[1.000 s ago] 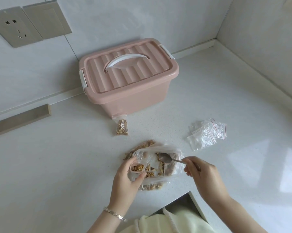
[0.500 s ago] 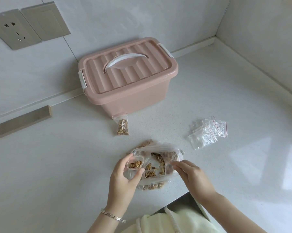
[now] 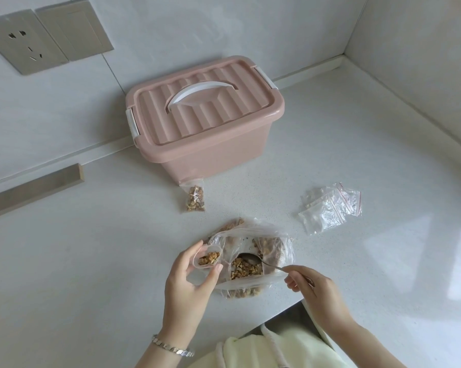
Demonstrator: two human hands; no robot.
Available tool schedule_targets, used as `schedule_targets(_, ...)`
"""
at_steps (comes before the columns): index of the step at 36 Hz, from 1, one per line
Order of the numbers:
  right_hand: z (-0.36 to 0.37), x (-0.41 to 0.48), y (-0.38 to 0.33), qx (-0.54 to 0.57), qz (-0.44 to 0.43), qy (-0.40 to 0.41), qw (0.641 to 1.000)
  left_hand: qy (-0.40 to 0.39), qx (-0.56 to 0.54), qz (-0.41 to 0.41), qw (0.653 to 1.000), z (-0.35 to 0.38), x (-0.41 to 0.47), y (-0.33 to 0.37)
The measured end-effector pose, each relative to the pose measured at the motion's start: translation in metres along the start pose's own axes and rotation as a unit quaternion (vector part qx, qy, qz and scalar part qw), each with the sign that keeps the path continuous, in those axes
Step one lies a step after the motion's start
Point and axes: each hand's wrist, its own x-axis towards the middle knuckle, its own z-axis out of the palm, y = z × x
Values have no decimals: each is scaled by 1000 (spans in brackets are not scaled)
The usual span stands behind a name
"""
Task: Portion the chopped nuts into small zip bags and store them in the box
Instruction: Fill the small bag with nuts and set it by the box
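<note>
The small bag [image 3: 208, 258], part full, sits in the left hand [image 3: 189, 285], grip clamped round it, beside the big bag [image 3: 275, 248] of nuts [image 3: 246, 269]. The right hand [image 3: 313, 286] has its grip pinched on a spoon [image 3: 251, 259] dipped there. The closed box [image 3: 205, 123] stands behind on the worktop [image 3: 91, 261].

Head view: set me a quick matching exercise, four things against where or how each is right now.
Things:
1. box
2. spoon
3. empty bags
4. open bag

States:
A. heaped on the counter, right of the big bag
B. held in the right hand, tip in the big bag
C. lid on, by the wall
D. held in the left hand, part filled

Pairs: 1-C, 2-B, 3-A, 4-D.
</note>
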Motion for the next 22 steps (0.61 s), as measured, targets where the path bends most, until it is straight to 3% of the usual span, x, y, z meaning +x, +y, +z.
schedule_targets(7,0,7,-2,128,127,-58,982,-6,8,-17,1000,2,0,-10)
schedule_targets(16,8,19,-6,260,280,-94,919,-59,20,-61,996,13,-1,-21)
schedule_targets(22,-4,22,1,337,326,-91,878,-60,24,-39,997,14,1,-19)
